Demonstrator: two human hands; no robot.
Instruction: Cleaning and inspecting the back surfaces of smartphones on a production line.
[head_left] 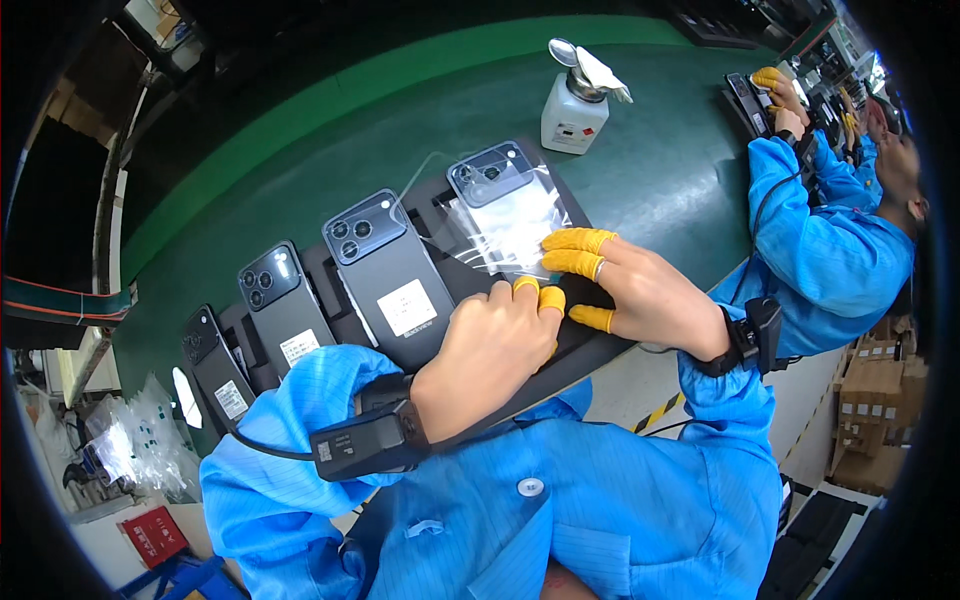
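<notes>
A dark grey smartphone (490,180) lies back up at the right end of a row, with a wrinkled clear plastic film (515,225) over its back. My right hand (650,290) rests on the film's lower right part, its fingers stretched out and thumb apart, yellow finger cots on the tips. My left hand (490,345) is at the phone's lower end with curled fingers, cots on the thumb and forefinger. What those fingers pinch, if anything, is hidden. Left of it lies another grey phone (385,260) with a white label (407,307).
More labelled phones (270,280) continue leftward on a black tray (590,355) on the green bench (650,160). A white pump bottle (575,115) stands beyond the tray. Co-workers in blue sleeves (820,220) work at right. Clear plastic bags (140,440) hang at lower left.
</notes>
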